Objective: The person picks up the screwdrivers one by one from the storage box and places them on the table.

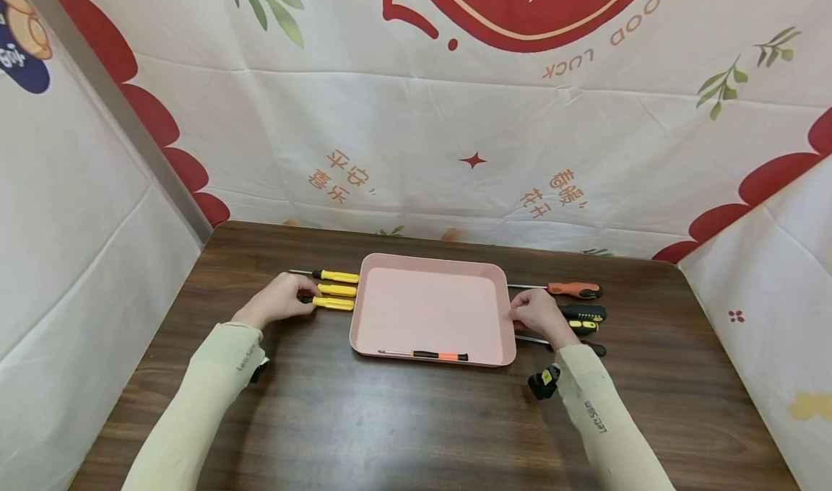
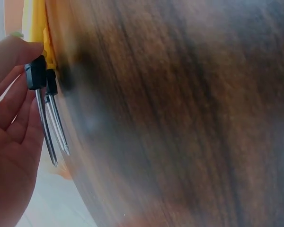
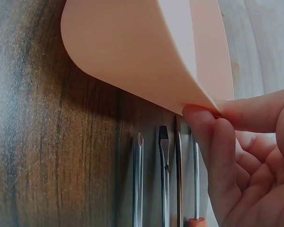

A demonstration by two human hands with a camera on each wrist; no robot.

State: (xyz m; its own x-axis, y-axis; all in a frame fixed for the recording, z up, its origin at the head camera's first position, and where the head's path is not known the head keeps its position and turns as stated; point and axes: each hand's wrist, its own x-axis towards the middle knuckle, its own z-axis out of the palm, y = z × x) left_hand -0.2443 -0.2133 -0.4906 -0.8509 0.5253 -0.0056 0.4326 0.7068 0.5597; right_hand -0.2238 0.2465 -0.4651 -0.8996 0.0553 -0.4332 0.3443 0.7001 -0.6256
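Observation:
A shallow pink tray [image 1: 432, 303] lies at mid-table, with a thin black-and-orange screwdriver [image 1: 438, 355] along its near inner side. My right hand [image 1: 538, 312] pinches the tray's right rim between thumb and fingers; the right wrist view shows that grip on the rim [image 3: 210, 101]. To the tray's left lie several yellow-handled screwdrivers, handles toward it. My left hand [image 1: 281, 300] pinches the nearest yellow screwdriver [image 1: 334, 304] by the front of its handle. In the left wrist view, the thumb presses that handle [image 2: 34, 23], and its metal shaft [image 2: 46, 127] points away from it.
Right of the tray lie an orange-handled screwdriver [image 1: 575, 289], a black-handled one [image 1: 583, 312], a yellow-and-black one [image 1: 583, 326] and another dark handle [image 1: 594, 348], their shafts toward the tray. A printed white cloth [image 1: 416, 130] hangs behind the brown table [image 1: 390, 426].

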